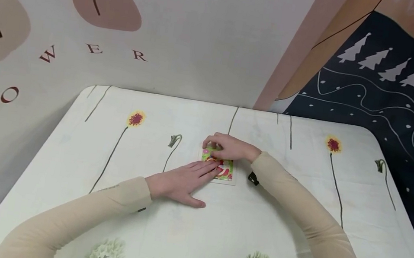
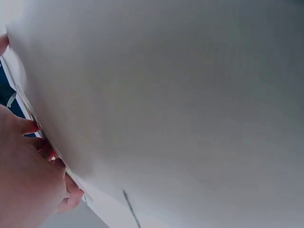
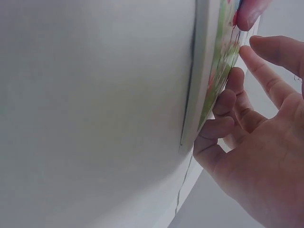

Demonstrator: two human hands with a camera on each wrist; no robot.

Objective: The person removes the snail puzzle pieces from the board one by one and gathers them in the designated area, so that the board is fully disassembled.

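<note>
A small jigsaw puzzle (image 1: 227,173) with a green, red and yellow picture lies in a thin white-bordered board (image 1: 225,182) on the table. My left hand (image 1: 183,181) lies flat across its left part, fingers extended over the picture and thumb spread out on the cloth. At the far side of the board, my right hand (image 1: 231,147) arches over with bent fingers, fingertips touching the picture and its far left edge. The right wrist view shows these fingers (image 3: 223,102) along the puzzle's surface, the thumb clear of it. Both hands cover much of the picture.
A white cloth (image 1: 69,163) printed with flowers covers the table. A small black object (image 1: 253,178) shows beside the right sleeve. Behind the table hangs a pale printed curtain (image 1: 203,37), with a dark one (image 1: 384,95) patterned with trees at the right.
</note>
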